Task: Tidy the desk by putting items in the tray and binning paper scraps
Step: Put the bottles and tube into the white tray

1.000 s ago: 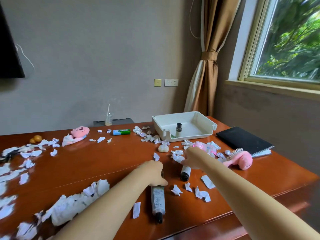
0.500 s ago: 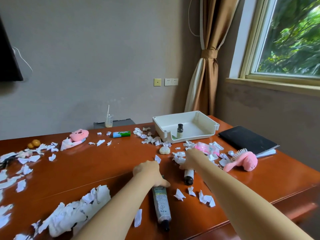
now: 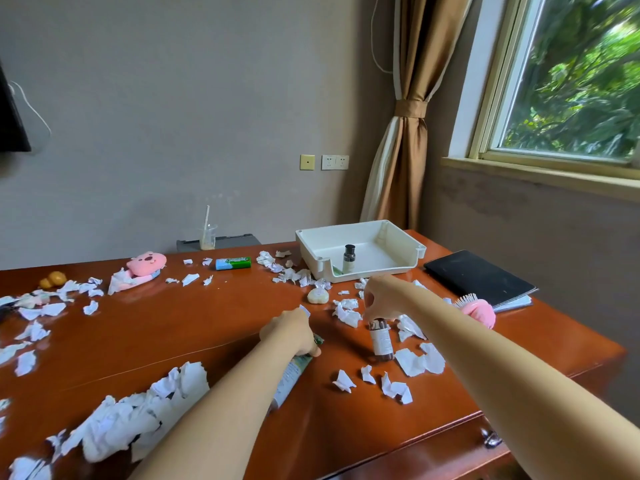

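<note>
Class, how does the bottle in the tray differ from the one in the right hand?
The tray bottle stands untouched inside the tray; the held bottle is outside it, pinched at its upper end by the right hand. The tray bottle's dark cap is on top; the held bottle's dark end points down. Both are small with pale bodies.

White tray, pink brush, wht scraps.

I see open table left of centre, but paper scraps and a pale lump crowd the way to the tray, with a small bottle standing just inside its front.
</note>
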Motion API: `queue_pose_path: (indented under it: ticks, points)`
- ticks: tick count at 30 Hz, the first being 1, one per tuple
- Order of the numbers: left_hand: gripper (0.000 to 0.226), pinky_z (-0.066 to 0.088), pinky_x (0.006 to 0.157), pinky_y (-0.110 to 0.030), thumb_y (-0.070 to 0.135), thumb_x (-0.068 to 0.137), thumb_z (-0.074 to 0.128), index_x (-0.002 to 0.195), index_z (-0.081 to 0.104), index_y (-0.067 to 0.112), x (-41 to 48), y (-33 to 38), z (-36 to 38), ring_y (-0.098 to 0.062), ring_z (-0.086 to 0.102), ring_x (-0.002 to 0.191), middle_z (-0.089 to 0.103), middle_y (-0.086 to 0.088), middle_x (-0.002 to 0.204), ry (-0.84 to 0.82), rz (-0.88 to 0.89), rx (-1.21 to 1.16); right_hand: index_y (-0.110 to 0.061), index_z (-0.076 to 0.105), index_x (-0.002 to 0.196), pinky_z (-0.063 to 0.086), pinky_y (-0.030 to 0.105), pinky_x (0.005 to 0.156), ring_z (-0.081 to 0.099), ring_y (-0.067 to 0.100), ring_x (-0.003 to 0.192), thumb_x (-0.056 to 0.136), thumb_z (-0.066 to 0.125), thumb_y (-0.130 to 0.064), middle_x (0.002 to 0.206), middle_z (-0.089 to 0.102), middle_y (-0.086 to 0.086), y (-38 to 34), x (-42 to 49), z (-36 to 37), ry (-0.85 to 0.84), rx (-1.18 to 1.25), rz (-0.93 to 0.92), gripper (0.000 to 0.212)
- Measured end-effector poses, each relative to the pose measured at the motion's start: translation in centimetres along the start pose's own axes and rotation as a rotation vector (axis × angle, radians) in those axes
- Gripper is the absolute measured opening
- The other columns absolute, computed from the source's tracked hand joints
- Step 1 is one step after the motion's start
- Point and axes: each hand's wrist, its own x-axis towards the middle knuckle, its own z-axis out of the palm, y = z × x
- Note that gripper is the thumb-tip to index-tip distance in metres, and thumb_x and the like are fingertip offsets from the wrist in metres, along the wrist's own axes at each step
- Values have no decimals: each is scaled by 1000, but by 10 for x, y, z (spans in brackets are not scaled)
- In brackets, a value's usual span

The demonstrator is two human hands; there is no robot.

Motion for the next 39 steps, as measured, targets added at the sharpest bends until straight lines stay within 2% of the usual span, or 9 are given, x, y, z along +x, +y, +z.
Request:
queue_pose_path:
  ticks: [3, 7, 11, 16, 19, 21, 28, 34, 39]
  points:
    - [49, 48, 81, -32, 34, 84, 68, 124, 49, 13, 2, -1, -3, -26, 58, 112, 58, -8, 124, 53, 44, -58, -6, 63, 115, 50, 21, 74, 58, 19, 86, 88, 63, -20, 110, 66, 10, 3, -8, -12, 9, -30, -45, 31]
    - [26, 49, 70, -28, 32, 85, 67, 97, 58, 10, 4, -3, -20, -21, 64, 93, 66, -6, 101, 49, 136, -189, -8, 65, 111, 50, 24, 80, 59, 18, 86, 88, 61, -19, 105, 66, 9, 8, -12, -29, 67, -59, -91, 26]
    - [26, 35, 53, -22, 25, 88, 63, 68, 51, 13, 2, -6, -49, -12, 48, 63, 52, 0, 71, 104, 227, -344, -11, 65, 110, 51, 25, 81, 61, 22, 96, 89, 59, -16, 109, 67, 8, 12, -12, -49, 125, -74, -117, 23]
    - [17, 43, 63, -26, 17, 87, 65, 99, 68, 6, 9, -2, -93, -18, 57, 77, 66, -6, 87, 237, 328, -592, -10, 63, 111, 42, 17, 64, 57, 20, 89, 89, 60, -18, 110, 65, 8, 16, -1, -71, 219, -55, -115, 24]
    - [14, 54, 78, -33, 15, 84, 68, 96, 67, 9, 23, 5, -119, -24, 65, 91, 71, -8, 98, 349, 362, -670, -7, 63, 107, 41, 18, 60, 55, 21, 85, 88, 60, -15, 104, 64, 10, 20, 12, -84, 254, -9, -101, 21]
    - [11, 52, 89, -37, 16, 83, 68, 93, 63, 14, 34, 12, -134, -27, 66, 97, 72, -9, 101, 411, 389, -701, -6, 64, 103, 41, 21, 59, 55, 22, 82, 87, 60, -14, 102, 64, 11, 23, 23, -92, 287, 16, -104, 19]
    - [16, 40, 66, -25, 13, 87, 64, 96, 51, 19, 88, 43, -159, -22, 60, 84, 70, -7, 93, 609, 417, -704, -6, 65, 102, 55, 32, 79, 62, 27, 92, 85, 60, -8, 108, 65, 13, 30, 73, -110, 375, 77, -105, 19]
    - [17, 46, 72, -29, 10, 91, 57, 105, 53, 18, 150, 68, -152, -24, 61, 88, 65, -3, 94, 734, 433, -764, -7, 66, 98, 49, 31, 73, 61, 32, 96, 82, 55, -2, 107, 63, 13, 41, 126, -102, 363, 83, -105, 21]
    - [21, 41, 69, -27, 9, 93, 52, 109, 52, 21, 200, 77, -128, -23, 57, 87, 62, -4, 101, 716, 397, -692, -11, 64, 101, 54, 35, 81, 63, 28, 94, 82, 56, -7, 105, 66, 8, 53, 161, -83, 332, 79, -99, 21]
